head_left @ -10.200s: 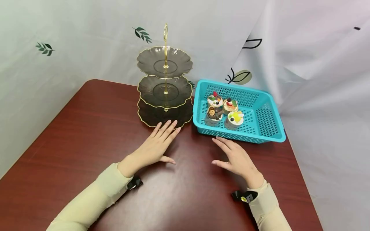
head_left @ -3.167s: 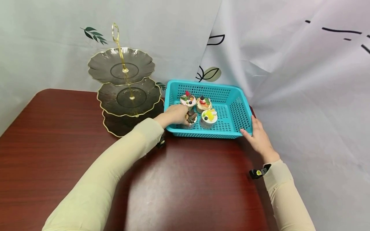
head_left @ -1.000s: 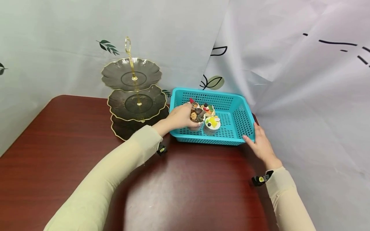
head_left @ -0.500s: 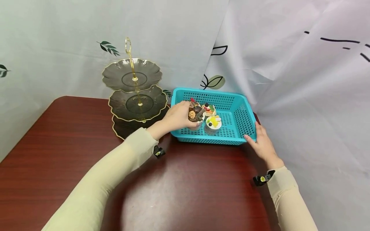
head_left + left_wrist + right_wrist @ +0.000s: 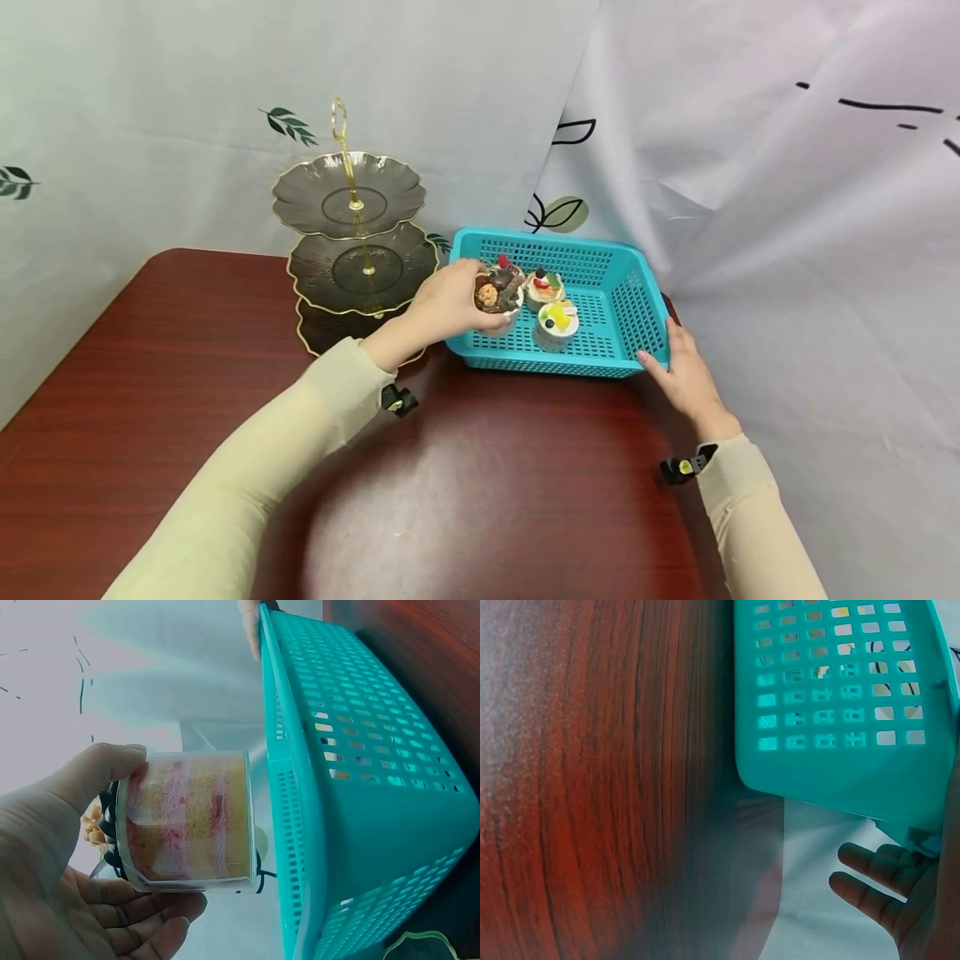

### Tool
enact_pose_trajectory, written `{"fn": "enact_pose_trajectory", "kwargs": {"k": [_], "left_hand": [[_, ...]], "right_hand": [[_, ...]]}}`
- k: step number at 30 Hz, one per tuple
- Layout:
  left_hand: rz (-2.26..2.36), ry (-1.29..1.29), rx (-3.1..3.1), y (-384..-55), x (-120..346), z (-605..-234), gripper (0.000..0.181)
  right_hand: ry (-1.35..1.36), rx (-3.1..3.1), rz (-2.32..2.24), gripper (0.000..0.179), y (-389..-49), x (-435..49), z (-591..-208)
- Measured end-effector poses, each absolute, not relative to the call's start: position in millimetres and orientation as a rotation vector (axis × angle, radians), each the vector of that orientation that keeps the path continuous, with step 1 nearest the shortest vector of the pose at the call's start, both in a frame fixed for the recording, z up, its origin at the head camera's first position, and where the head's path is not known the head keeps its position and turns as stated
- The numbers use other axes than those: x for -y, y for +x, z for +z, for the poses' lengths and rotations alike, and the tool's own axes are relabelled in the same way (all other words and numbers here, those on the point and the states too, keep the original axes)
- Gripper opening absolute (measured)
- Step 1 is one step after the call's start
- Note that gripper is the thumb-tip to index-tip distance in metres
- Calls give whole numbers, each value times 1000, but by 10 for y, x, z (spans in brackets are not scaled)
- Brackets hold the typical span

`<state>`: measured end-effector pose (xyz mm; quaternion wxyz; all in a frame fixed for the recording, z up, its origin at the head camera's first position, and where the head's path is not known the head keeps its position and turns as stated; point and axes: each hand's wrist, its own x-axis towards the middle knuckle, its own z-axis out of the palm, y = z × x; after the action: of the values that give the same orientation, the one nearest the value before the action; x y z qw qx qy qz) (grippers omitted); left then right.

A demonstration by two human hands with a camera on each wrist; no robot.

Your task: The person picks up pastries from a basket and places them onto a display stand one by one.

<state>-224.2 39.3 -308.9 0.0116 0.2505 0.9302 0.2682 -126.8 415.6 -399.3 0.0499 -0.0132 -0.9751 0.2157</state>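
Observation:
My left hand [image 5: 442, 307] grips a dessert cup [image 5: 191, 821] with chocolate topping and a walnut-like piece. Its clear side shows pink and yellow cake layers in the left wrist view, with thumb and fingers on opposite sides. The cup is above the rim of the turquoise basket [image 5: 555, 365], at its left end. My right hand [image 5: 692, 382] holds the basket's front right corner, thumb over the rim and fingers outside, some extended in the right wrist view. Inside stand a cup with yellow fruit [image 5: 557, 323], a berry-topped cup [image 5: 545, 287] and a partly hidden cup with a raspberry [image 5: 503, 262].
A three-tier stand [image 5: 348, 200] with dark scalloped, gold-edged plates and a gold ring handle stands left of the basket. Both are on a reddish-brown wooden table [image 5: 480, 483]. A pale leaf-patterned curtain [image 5: 465, 108] hangs behind and along the right.
My left hand has reached into the basket, taken the chocolate cup, and raised it, moving slightly left. My right hand moved to the basket's corner earlier and has stayed there.

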Motion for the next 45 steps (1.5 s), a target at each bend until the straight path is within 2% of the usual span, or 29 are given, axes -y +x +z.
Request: {"fn": "enact_pose_trajectory", "kwargs": {"k": [10, 16, 22, 29, 45], "left_hand": [[829, 694, -3015, -2194, -176, -2996, 72], [864, 600, -3082, -2202, -33, -2948, 66], [855, 489, -3162, -2220, 83, -2948, 70], [861, 423, -3314, -2264, 225, -3000, 59], [932, 250, -3345, -2314, 426, -3029, 70]], "right_hand": [[-36, 2958, 677, 84, -1255, -4135, -3996], [-26, 2958, 670, 84, -1253, -4139, -3982], [-32, 2970, 669, 83, -1220, -4161, -3984], [-32, 2971, 663, 83, -1201, -4171, -3971], [-6, 2978, 628, 83, -1233, -4161, -3957]]}}
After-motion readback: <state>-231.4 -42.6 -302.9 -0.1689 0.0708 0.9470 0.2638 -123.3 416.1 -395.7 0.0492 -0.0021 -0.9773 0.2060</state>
